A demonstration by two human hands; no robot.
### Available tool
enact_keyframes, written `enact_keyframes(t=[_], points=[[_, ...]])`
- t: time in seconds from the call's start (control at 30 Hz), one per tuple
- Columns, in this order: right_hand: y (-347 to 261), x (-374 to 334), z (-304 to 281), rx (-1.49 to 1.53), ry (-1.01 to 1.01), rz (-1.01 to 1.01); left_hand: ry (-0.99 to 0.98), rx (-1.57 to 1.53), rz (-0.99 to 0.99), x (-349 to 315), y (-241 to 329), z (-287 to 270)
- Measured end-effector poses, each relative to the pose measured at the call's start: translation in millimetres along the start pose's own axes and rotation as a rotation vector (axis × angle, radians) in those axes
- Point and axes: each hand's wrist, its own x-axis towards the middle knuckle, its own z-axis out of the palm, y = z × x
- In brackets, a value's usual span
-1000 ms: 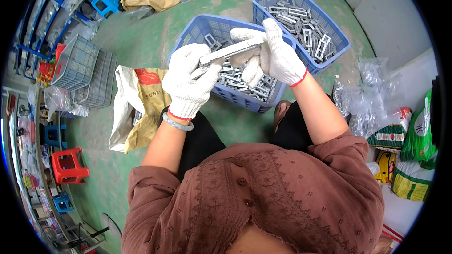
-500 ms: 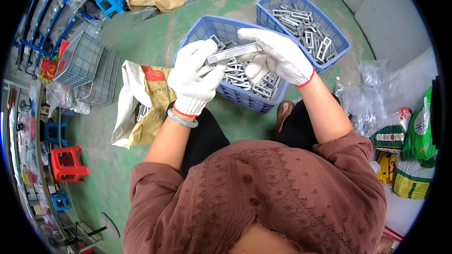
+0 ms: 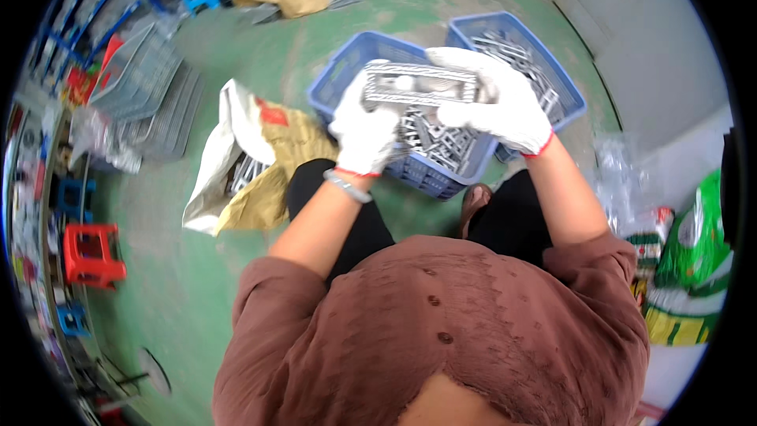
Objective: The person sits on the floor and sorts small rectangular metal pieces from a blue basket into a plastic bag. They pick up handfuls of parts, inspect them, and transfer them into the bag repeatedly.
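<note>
A rectangular grey metal frame (image 3: 422, 98) with a long opening is held level between my two hands, its broad face turned up toward me. My left hand (image 3: 367, 130), in a white knitted glove with a red cuff, grips its left end. At the other end my right hand (image 3: 509, 106), gloved the same way, closes round the frame with the thumb below. Both gloves are somewhat blurred. Right beneath them stands a blue plastic crate (image 3: 434, 177) with many similar metal frames (image 3: 441, 142) heaped in it.
Behind it to the right is a second blue crate (image 3: 572, 102) of metal frames. An open sack (image 3: 229, 122) with metal parts lies left. Grey crates (image 3: 146, 79) are stacked farther left, near a red stool (image 3: 93, 256). Plastic bags (image 3: 619, 181) and a green sack (image 3: 698, 237) line the right wall.
The metal frame has turned from edge-on and tilted to nearly level with its open face showing. My right hand now holds its right end more fully. The view has shifted slightly.
</note>
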Motion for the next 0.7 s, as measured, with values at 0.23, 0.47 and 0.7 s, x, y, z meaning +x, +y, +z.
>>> enact_keyframes(t=[0.23,0.47,0.7], points=[[-15.7,91.3,93.7,-0.111,-0.304,0.137,-0.264,0.537,0.025,-3.7,-105.2,-1.6],[16.4,177.6,221.2,-0.608,-0.615,0.116,-0.201,0.835,0.204,11.7,-168.3,-5.9],[27.6,129.3,79.6,-1.059,-0.183,0.082,0.074,-0.416,0.035,15.9,-98.0,-18.4]])
